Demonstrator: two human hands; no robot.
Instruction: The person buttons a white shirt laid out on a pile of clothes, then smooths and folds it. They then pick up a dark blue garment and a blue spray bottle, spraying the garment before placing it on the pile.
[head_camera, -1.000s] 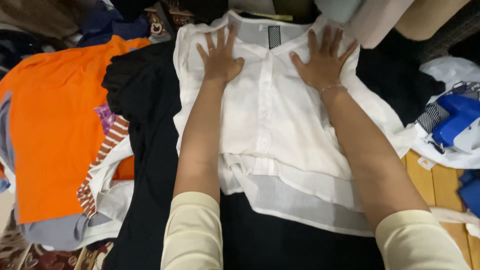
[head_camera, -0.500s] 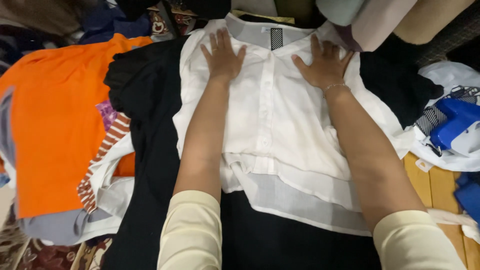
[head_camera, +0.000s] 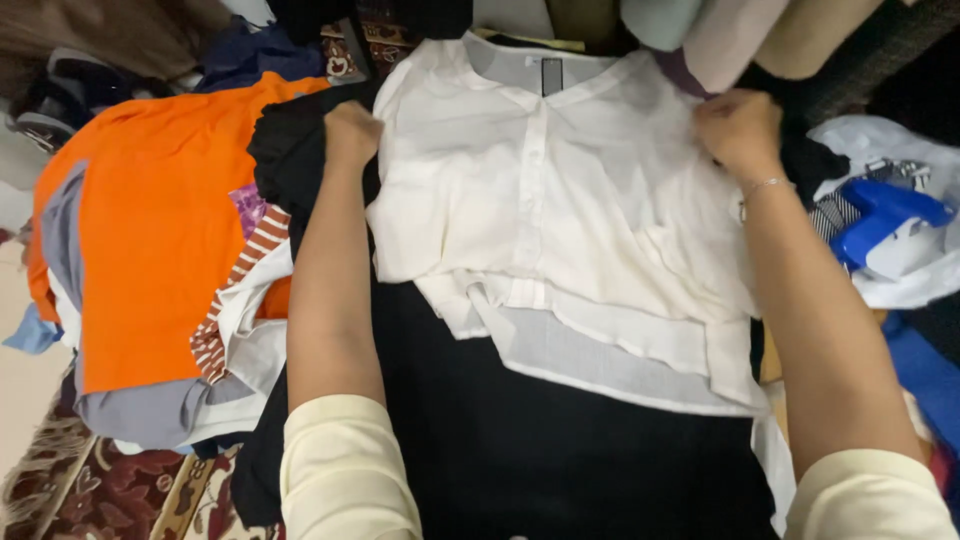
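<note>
Your left hand (head_camera: 352, 130) is closed on the white shirt's (head_camera: 560, 230) shoulder edge at ten o'clock, and your right hand (head_camera: 740, 130) pinches, it seems, the opposite shoulder at two o'clock. That grip keeps the shirt spread flat, front up, on the black cloth (head_camera: 520, 450) between your arms, with the orange garment (head_camera: 150, 240) off at nine o'clock.

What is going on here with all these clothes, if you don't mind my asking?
A person is working on a white button-front blouse spread flat on a black garment. The left hand grips the blouse's one shoulder edge and the right hand grips the other. An orange shirt lies in a pile to the left.
</note>
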